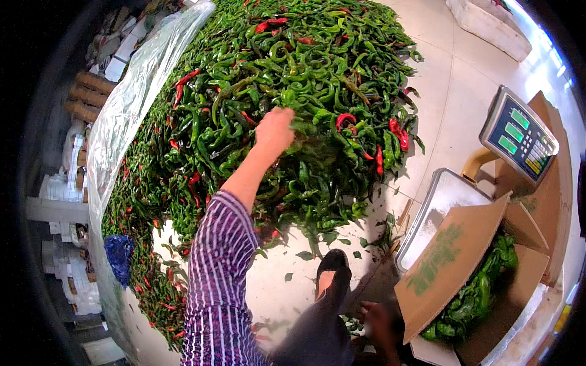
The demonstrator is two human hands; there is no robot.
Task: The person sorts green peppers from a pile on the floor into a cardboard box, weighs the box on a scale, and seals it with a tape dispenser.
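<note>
A wide heap of long, curled green chili peppers [256, 79], with red ones scattered through it, covers the floor ahead of me. My left hand [276, 129], at the end of a striped sleeve, is in the middle of the heap. Its fingers are curled round green peppers [311, 137] that are smeared by motion; how many it holds does not show. Low on the right, my right hand [377, 323] is in shadow beside an open cardboard box [452, 262]. Its fingers are dark and blurred, and I cannot see anything in them. Green peppers [473, 299] lie inside the box.
The box leans by a scale platform [448, 198], whose display [519, 134] stands to the right. My shoe [333, 274] is on the floor among loose leaves. Clear plastic sheeting [137, 91] borders the heap on the left, near a blue bag [119, 259]. A white foam box [491, 27] stands far right.
</note>
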